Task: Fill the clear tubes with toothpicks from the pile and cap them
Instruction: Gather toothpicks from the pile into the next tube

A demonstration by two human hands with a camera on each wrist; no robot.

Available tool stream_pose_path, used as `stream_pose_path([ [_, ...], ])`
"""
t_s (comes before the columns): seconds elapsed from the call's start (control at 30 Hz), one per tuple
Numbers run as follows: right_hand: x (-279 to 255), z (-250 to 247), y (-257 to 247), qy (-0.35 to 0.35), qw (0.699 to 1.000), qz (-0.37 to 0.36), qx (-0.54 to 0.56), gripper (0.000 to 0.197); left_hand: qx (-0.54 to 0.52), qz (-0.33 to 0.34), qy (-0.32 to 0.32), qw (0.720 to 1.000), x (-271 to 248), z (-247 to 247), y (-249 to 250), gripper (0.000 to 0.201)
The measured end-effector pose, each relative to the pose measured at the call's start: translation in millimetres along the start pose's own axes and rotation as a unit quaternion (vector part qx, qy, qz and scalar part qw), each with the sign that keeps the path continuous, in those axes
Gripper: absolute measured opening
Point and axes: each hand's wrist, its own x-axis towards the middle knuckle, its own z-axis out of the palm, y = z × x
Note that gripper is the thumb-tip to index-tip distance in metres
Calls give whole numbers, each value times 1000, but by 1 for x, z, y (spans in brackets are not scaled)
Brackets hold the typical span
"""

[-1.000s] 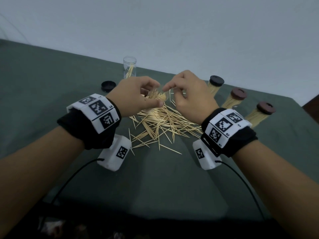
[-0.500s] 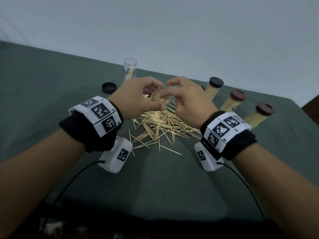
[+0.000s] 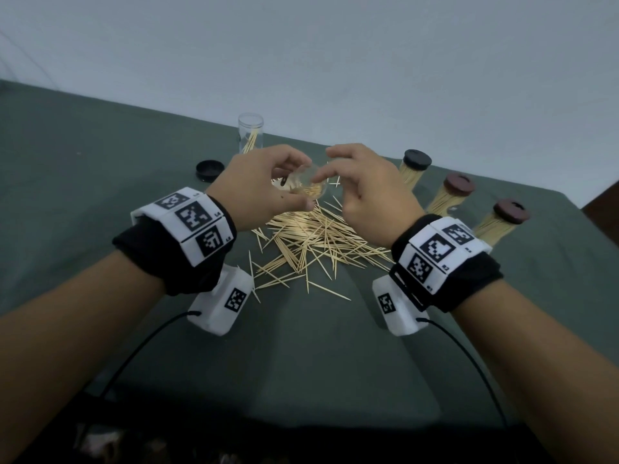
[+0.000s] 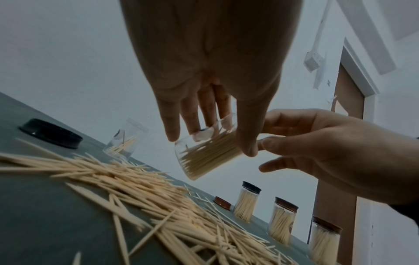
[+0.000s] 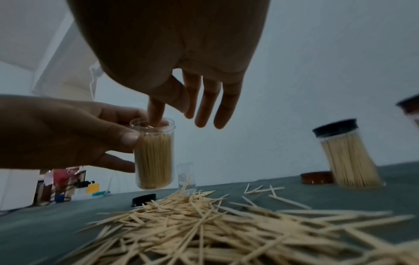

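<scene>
Toothpicks lie heaped on the green table, in a loose pile spread from its middle toward the near edge, under both my hands. Largest after the table is that pile; a few strays point out of it toward me.

Three capped tubes stand in a row along the right side, each packed with toothpicks, one under a black cap and two under brown ones. A brown cap lies flat just beside the nearest of them, toward the pile. Near the far edge an open tube stands upright with only a few toothpicks leaning inside. A black cap lies flat left of it, apart from the pile.

My left hand holds a tube above the pile, thumb on one side near the rim and fingers curled round the other. It is off the table, mouth up, slightly tilted, and nearly full of toothpicks standing on end.

My right hand hovers just beside it, fingers loose and spread, gripping nothing. Its forefinger points down, with the tip at the tube's open mouth; the other fingers hang apart from the tube.
</scene>
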Motion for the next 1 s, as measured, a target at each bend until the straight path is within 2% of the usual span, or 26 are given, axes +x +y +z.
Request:
stream_pose_path([
  [0.07, 0, 0, 1, -17, 999, 4, -30, 44, 3, 3, 5, 1000, 0, 1, 1, 57],
  [0.17, 0, 2, -1, -89, 993, 31, -75, 56, 16, 21, 16, 1000, -2, 4, 4, 55],
  [0.27, 1, 5, -4, -137, 988, 48, -46, 62, 34, 52, 12, 998, -3, 8, 9, 52],
  [0.37, 3, 9, -5, -162, 984, 69, 13, 55, 34, 66, 0, 997, -3, 12, 10, 53],
  [0.43, 2, 7, -4, -162, 984, 64, 46, 49, 26, 66, -10, 997, -3, 14, 10, 54],
  [0.57, -3, -9, 2, -134, 988, 73, 40, 56, 21, 47, -3, 999, -1, 12, 8, 54],
  [0.67, -8, -18, 7, -99, 990, 85, 50, 37, 40, 20, 4, 999, 0, 7, 4, 57],
  [0.73, -12, -19, 6, -104, 990, 85, 51, 24, 52, 6, 6, 999, 0, 4, 0, 58],
  [0.8, -19, -15, -2, -167, 983, 75, 19, 17, 59, -2, 8, 998, 0, 2, -2, 58],
  [0.83, -23, -10, -7, -214, 974, 70, -6, 21, 64, -5, 8, 998, 0, 1, -3, 58],
  [0.9, -30, 3, -12, -302, 949, 70, -62, 46, 72, -12, 6, 997, -2, -2, -2, 58],
  [0.93, -32, 9, -13, -329, 938, 72, -81, 54, 74, -13, 5, 997, -3, -3, -2, 58],
  [1.0, -33, 17, -12, -337, 934, 74, -88, 46, 77, -13, 3, 997, -3, -3, -1, 59],
])
